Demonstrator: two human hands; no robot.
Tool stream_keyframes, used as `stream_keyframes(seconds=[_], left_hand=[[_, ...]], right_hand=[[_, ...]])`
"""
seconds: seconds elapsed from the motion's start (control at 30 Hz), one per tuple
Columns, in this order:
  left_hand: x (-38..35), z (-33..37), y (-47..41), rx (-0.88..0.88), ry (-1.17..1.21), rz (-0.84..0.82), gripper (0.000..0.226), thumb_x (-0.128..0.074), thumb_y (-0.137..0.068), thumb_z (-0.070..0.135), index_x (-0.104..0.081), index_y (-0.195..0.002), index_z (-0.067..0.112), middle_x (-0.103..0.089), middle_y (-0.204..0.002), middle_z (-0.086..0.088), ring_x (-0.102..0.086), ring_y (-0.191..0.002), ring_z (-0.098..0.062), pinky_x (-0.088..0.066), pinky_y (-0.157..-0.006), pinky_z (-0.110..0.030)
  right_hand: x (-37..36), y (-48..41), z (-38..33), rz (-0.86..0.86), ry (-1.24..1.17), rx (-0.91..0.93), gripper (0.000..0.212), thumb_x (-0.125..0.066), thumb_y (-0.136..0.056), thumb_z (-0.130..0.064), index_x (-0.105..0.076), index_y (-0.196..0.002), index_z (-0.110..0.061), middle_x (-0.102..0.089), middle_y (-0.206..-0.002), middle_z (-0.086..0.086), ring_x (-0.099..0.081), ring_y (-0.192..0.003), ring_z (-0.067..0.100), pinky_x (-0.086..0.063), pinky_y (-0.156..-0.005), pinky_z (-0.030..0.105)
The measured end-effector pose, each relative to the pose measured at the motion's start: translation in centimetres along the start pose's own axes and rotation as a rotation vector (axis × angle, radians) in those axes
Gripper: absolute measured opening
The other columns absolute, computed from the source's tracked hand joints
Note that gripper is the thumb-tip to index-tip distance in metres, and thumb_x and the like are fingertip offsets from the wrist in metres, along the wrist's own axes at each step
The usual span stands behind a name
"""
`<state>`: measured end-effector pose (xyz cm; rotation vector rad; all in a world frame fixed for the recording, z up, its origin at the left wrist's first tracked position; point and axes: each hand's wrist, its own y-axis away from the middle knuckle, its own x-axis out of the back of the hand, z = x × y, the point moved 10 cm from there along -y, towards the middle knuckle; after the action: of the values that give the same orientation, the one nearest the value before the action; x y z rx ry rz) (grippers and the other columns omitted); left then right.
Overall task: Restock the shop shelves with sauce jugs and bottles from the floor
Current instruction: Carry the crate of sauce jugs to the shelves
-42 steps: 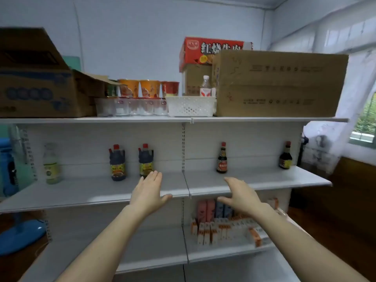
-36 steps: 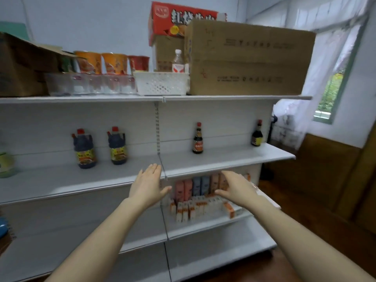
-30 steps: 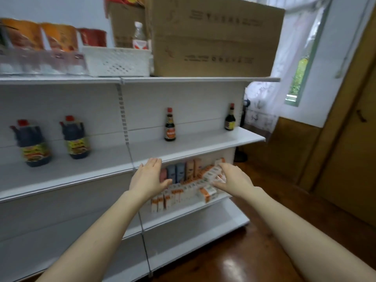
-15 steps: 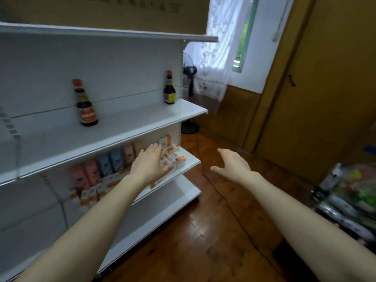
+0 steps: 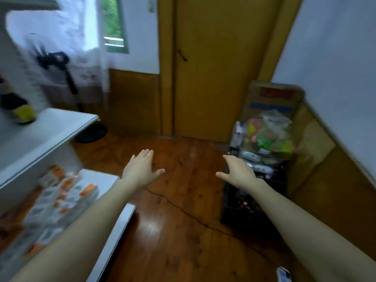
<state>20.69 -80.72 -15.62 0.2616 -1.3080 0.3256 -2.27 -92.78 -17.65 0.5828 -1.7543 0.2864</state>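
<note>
My left hand (image 5: 141, 169) and my right hand (image 5: 238, 171) are both stretched out over the wooden floor (image 5: 179, 200), fingers straight, holding nothing. The white shelf unit (image 5: 53, 127) stands at the left; one dark sauce bottle with a yellow label (image 5: 18, 108) sits at its end. A black crate (image 5: 254, 202) with dark bottles inside rests on the floor at the right, just beyond my right hand. The whole view is motion-blurred.
Small orange-and-white boxes (image 5: 61, 192) fill the lower shelf. Bagged goods (image 5: 266, 135) and a cardboard box (image 5: 272, 98) are stacked against the right wall. A closed yellow door (image 5: 215, 68) faces me, and a standing fan (image 5: 61, 64) is by the curtained window.
My view has swung right, away from the shelves toward the door and the floor stock. Both hands stayed open and empty in front of me.
</note>
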Motion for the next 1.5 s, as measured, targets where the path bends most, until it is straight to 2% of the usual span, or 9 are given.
stream_keyframes(seconds=[0.13,0.27,0.5,0.77,1.13,1.4,1.5], left_hand=[[-3.8,7.5,-6.2,-0.199,0.006,-0.085,0.081,-0.054,-0.087,0.049,-0.018,-0.146,0.008,-0.019,-0.154,-0.009,-0.014,-0.143,-0.020,-0.011,-0.116,-0.038],[-8.3,15.6,-9.9,-0.379,0.006,-0.178,0.080,-0.053,-0.087,0.049,-0.018,-0.146,0.008,-0.020,-0.154,-0.010,-0.015,-0.143,-0.022,-0.013,-0.116,-0.039],[-15.7,27.5,-16.4,-0.510,-0.011,-0.276,0.078,-0.052,-0.088,0.048,-0.018,-0.146,0.007,-0.020,-0.154,-0.011,-0.016,-0.143,-0.023,-0.014,-0.115,-0.040],[-23.3,34.3,-22.2,-0.416,-0.015,-0.369,0.079,-0.050,-0.089,0.049,-0.017,-0.146,0.006,-0.019,-0.154,-0.011,-0.015,-0.143,-0.022,-0.013,-0.116,-0.038],[-35.0,36.7,-31.0,-0.269,-0.035,-0.570,0.079,-0.051,-0.089,0.047,-0.015,-0.146,0.005,-0.017,-0.155,-0.011,-0.014,-0.143,-0.022,-0.014,-0.115,-0.039],[-44.9,38.0,-36.9,-0.181,-0.005,-0.634,0.080,-0.054,-0.087,0.047,-0.019,-0.145,0.004,-0.026,-0.151,-0.014,-0.029,-0.138,-0.027,-0.030,-0.111,-0.041],[-49.1,38.0,-37.9,-0.131,-0.002,-0.654,0.078,-0.055,-0.088,0.044,-0.019,-0.145,0.005,-0.025,-0.152,-0.013,-0.029,-0.137,-0.028,-0.032,-0.108,-0.039]], right_hand=[[0.7,0.4,8.8,0.023,-0.043,-0.227,0.065,-0.058,-0.087,-0.044,-0.033,-0.139,-0.014,-0.043,-0.141,0.007,-0.045,-0.125,0.024,-0.044,-0.099,0.037],[0.2,2.4,17.2,0.017,-0.052,-0.418,0.071,-0.056,-0.089,-0.044,-0.025,-0.145,-0.012,-0.034,-0.148,0.007,-0.036,-0.134,0.024,-0.034,-0.110,0.039],[0.1,1.9,31.3,0.040,-0.090,-0.610,0.076,-0.056,-0.088,-0.046,-0.021,-0.146,-0.012,-0.028,-0.152,0.007,-0.029,-0.138,0.024,-0.032,-0.110,0.036],[0.0,-3.8,42.8,-0.027,-0.110,-0.605,0.075,-0.055,-0.089,-0.043,-0.021,-0.146,-0.010,-0.028,-0.151,0.009,-0.028,-0.139,0.024,-0.031,-0.110,0.035],[-5.7,-13.2,52.5,-0.119,-0.194,-0.634,0.075,-0.057,-0.088,-0.041,-0.021,-0.145,-0.008,-0.028,-0.151,0.010,-0.027,-0.139,0.025,-0.032,-0.109,0.036],[-13.1,-17.9,60.6,-0.177,-0.259,-0.723,0.079,-0.058,-0.088,-0.040,-0.016,-0.147,-0.008,-0.022,-0.153,0.011,-0.024,-0.140,0.026,-0.029,-0.110,0.036],[-16.6,-19.0,64.0,-0.200,-0.288,-0.764,0.079,-0.057,-0.089,-0.040,-0.014,-0.147,-0.009,-0.020,-0.154,0.010,-0.021,-0.141,0.025,-0.028,-0.111,0.037]])
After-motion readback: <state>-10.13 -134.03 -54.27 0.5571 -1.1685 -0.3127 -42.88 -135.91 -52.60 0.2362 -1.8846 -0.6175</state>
